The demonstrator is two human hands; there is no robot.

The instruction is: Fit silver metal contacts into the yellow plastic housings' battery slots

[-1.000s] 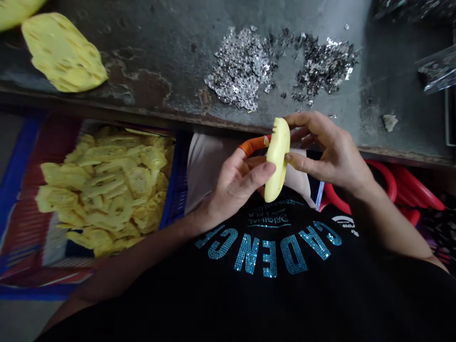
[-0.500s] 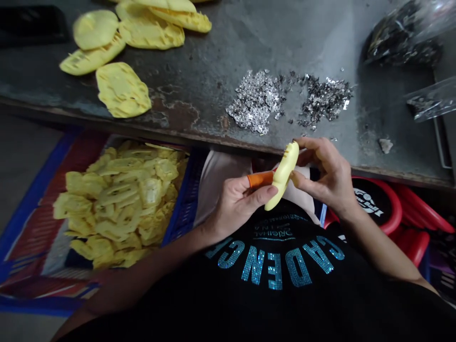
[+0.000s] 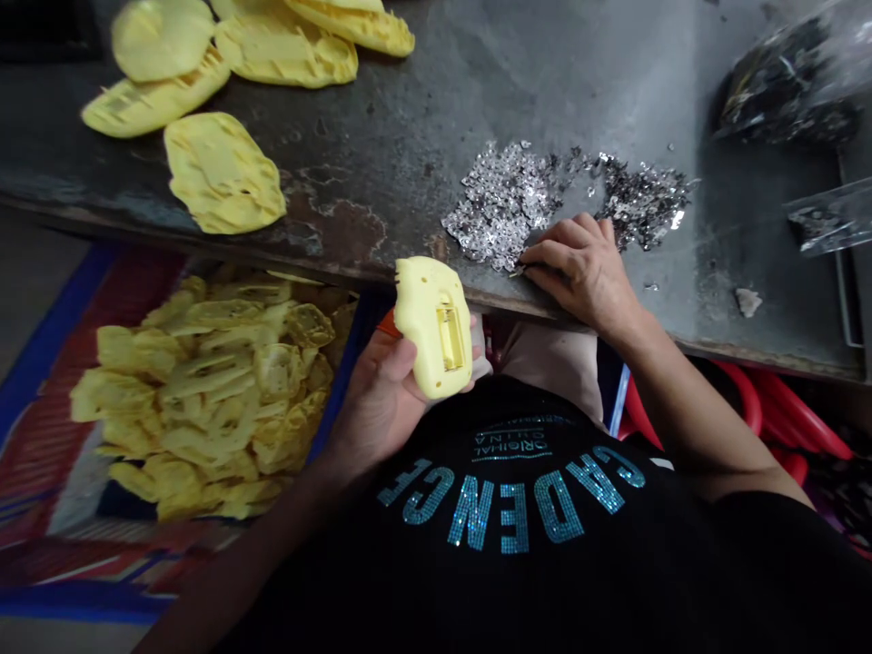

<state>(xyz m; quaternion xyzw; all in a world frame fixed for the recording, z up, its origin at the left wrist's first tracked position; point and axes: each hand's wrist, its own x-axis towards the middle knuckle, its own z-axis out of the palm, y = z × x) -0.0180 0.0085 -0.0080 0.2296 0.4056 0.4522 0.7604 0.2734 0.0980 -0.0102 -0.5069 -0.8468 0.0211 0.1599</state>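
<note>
My left hand point(image 3: 377, 392) is shut on a soft yellow moulded piece point(image 3: 433, 325), which has a small rectangular slot in its face. An orange finger wrap point(image 3: 389, 324) shows behind that piece, mostly hidden. My right hand point(image 3: 579, 272) rests on the grey metal table point(image 3: 613, 91), its closed fingertips at the edge of a pile of silver sequins point(image 3: 502, 204). Whether those fingers hold a sequin is hidden. A darker heap of metal sequins point(image 3: 644, 204) lies just beyond the hand.
Several flat yellow pieces point(image 3: 224, 173) lie on the table at the upper left. More fill a blue crate point(image 3: 208, 391) below the table edge, on a striped mat point(image 3: 41, 481). Plastic bags point(image 3: 783, 82) lie at the right. Red plastic furniture point(image 3: 769, 400) stands low at the right.
My right hand has let go of the yellow piece and moved onto the table by the sequins. My left hand has turned the piece, showing its slotted face.
</note>
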